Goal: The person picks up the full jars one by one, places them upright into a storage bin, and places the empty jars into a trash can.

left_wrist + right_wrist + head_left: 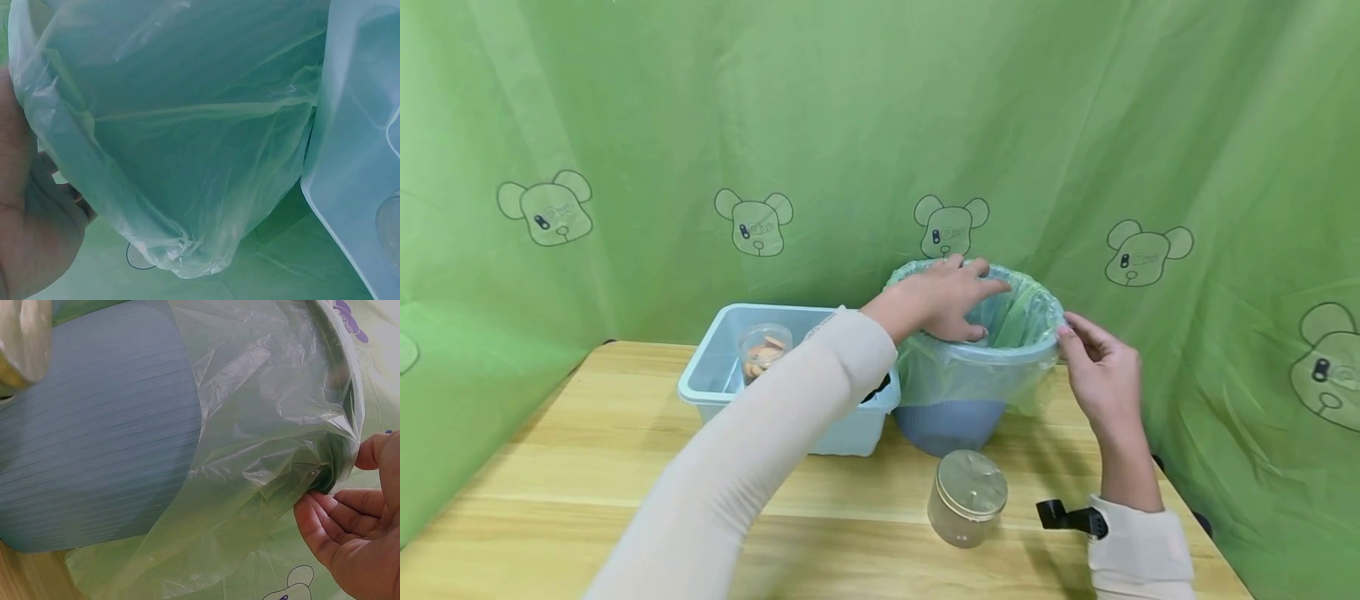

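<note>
A blue ribbed bin stands on the wooden table toward its rear right, lined with a translucent green bag folded over the rim and hanging partway down the outside. Nothing can be made out inside the liner.

The left hand lies across the near-left rim, fingers curled over the edge and reaching into the opening, gripping the bag there; its sleeved forearm crosses above the tub. The right hand is at the right rim, thumb and fingertips pinching the folded bag edge, wrist raised from the table.

Just left of the bin, touching or nearly so, sits a pale blue plastic tub holding a clear cup of biscuits. A lidded clear jar stands in front of the bin, near the right wrist.
</note>
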A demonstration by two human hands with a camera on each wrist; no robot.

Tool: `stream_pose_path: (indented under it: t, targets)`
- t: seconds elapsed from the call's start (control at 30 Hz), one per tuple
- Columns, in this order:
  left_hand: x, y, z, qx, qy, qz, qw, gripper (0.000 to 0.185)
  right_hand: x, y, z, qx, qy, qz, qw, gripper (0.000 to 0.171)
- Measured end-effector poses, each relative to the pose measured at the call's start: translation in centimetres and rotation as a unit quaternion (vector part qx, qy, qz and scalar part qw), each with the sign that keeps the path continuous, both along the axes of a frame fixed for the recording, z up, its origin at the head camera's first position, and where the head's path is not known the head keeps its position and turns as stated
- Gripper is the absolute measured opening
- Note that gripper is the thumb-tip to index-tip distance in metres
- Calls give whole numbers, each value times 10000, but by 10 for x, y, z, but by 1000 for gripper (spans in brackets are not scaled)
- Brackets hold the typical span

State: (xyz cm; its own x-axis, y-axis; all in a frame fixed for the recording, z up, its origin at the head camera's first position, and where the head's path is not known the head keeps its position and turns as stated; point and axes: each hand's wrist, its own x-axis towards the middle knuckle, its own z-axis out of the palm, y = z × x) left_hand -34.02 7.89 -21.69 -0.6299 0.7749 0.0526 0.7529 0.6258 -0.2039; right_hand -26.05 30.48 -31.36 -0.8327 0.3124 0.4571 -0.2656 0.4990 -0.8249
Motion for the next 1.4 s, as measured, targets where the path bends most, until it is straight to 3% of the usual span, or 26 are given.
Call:
stream_pose_path:
  t: [0.37,0.73,1.03,1.4]
  targets:
    - [4,-2,-2,-93,221,-141,9996,66,1,1,-3,-49,25,-25,10000,47]
    - [20,-21,4,82,448,-487,9978,59,-1,-2,-2,-75,57,-28,10000,46]
    - [40,-41,4,157,980,-867,9913,58,-1,-3,-2,-106,43,-4,9999,46]
    - [74,-50,-10,-9,1615,-1604,9738,56,0,-1,0,-64,38,-37,10000,46]
